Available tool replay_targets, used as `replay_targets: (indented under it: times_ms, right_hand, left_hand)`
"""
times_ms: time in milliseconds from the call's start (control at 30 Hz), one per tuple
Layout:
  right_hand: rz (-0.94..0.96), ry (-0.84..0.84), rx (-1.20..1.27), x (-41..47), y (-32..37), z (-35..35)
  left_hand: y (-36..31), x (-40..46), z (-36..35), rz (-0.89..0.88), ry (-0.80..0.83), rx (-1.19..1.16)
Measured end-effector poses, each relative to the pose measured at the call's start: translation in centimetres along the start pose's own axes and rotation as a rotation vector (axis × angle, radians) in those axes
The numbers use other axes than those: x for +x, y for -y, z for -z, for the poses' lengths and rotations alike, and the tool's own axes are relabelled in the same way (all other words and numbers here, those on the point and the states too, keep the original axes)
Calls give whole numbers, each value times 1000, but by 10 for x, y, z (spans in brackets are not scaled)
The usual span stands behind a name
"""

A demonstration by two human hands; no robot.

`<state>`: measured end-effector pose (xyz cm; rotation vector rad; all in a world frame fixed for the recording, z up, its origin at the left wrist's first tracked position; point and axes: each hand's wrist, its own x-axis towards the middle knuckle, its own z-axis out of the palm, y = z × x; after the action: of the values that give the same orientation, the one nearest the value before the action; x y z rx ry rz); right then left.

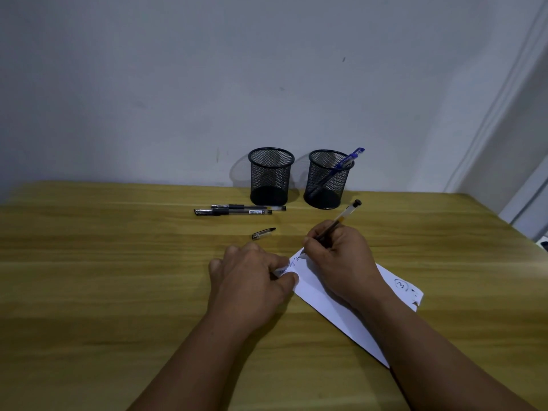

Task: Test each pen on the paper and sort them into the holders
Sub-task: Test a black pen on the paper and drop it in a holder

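Right now my right hand pinches a clear-barrelled black pen, its tip on the far corner of the white paper strip to see whether it writes. My left hand presses fingers and thumb on that corner so the strip cannot slide. Beyond the paper lies the pen's loose black cap, then two untested black pens. Behind them stand two black mesh holders: the left holder looks empty, the right holder keeps a blue pen.
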<state>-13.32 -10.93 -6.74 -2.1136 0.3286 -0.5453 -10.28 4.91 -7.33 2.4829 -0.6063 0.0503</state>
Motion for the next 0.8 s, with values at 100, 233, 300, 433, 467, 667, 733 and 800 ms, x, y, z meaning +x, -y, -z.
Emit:
replay_targets:
  times_ms: [100,233,300,433,467,667,733,800]
  right_hand:
    - [-2,-6,-2,1,-1,0]
    - [-5,-9,-11,1,-1,1]
    - [-9,-9,-3,0,-1,2]
    - [-13,-21,6,0,-3,0]
    - [-13,-20,4,1,-3,0]
    - [-9,-18,13,0,-2,1]
    - [-23,-26,54,0,-2,2]
    - [-51,-45,147,1,-1,5]
  left_hand:
    - [0,0,0,-1,3,5]
    - [0,0,-1,0,11,6]
    - [1,0,-1,-4,16,16]
    - [1,1,0,7,20,13]
    - [0,0,1,11,20,7]
    - [0,0,2,16,28,2]
    - [-1,1,2,19,33,2]
    - [-2,3,5,41,64,-34]
